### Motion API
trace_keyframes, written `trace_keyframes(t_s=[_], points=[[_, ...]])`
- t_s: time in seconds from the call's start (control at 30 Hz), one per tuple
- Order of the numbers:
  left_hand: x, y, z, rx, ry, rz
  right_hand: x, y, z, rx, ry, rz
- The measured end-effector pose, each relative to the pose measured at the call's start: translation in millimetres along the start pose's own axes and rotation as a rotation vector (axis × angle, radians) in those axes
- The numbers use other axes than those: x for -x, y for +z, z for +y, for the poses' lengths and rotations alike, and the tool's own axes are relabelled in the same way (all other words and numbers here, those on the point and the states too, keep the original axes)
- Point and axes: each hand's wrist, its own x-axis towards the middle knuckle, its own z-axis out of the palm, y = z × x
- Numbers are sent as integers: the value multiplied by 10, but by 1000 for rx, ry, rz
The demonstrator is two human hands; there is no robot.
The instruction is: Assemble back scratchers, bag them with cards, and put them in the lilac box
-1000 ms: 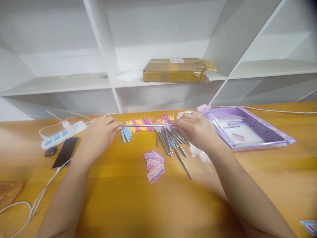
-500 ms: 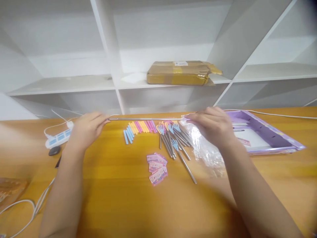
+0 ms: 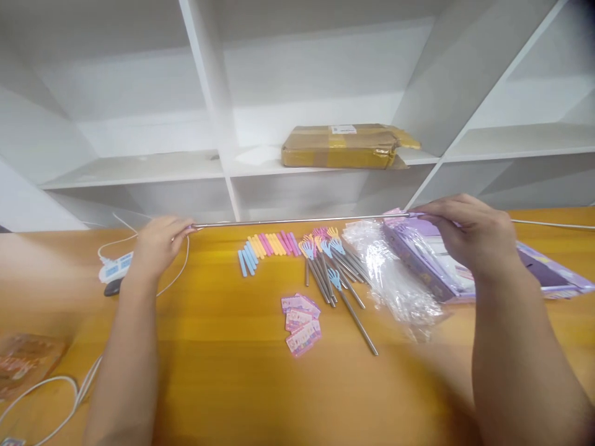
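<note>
Fingers (image 3: 181,229) of the left hand (image 3: 158,244) and of the right hand (image 3: 478,232) pinch opposite ends of a thin metal rod (image 3: 297,220), held nearly level over the counter (image 3: 223,365). Coloured sticks (image 3: 261,246), hand-shaped heads on metal handles (image 3: 356,317) and pink cards (image 3: 303,337) lie there; clear plastic (image 3: 385,279) is beside a purple box (image 3: 418,266).

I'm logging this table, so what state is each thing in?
Telescopic rod: extended
Left hand: pinching rod's end
Right hand: pinching opposite end
Purple box: open
Cardboard box: torn at one end
Clear plastic bags: crumpled
Cards: overlapping
Back scratchers: heaped
Colored sticks: lined up
</note>
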Motion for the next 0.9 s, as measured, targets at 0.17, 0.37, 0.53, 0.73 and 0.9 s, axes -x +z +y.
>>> trace_keyframes(t_s=[0.17, 0.37, 0.53, 0.73, 0.9], points=[[23, -31, -114, -5, 0, -9, 101, -51, 330, 94, 139, 76], [-44, 24, 56, 5, -56, -12, 147, -137, 402, 86, 335, -70], [-124, -175, 250, -41, -62, -24, 143, -181, 424, 86, 448, -53], [-98, -301, 197, -50, 18, 132, 67, -201, 408, 139, 282, -107], [-78, -235, 81, -64, -26, 178, 28, -34, 316, 116, 68, -86]])
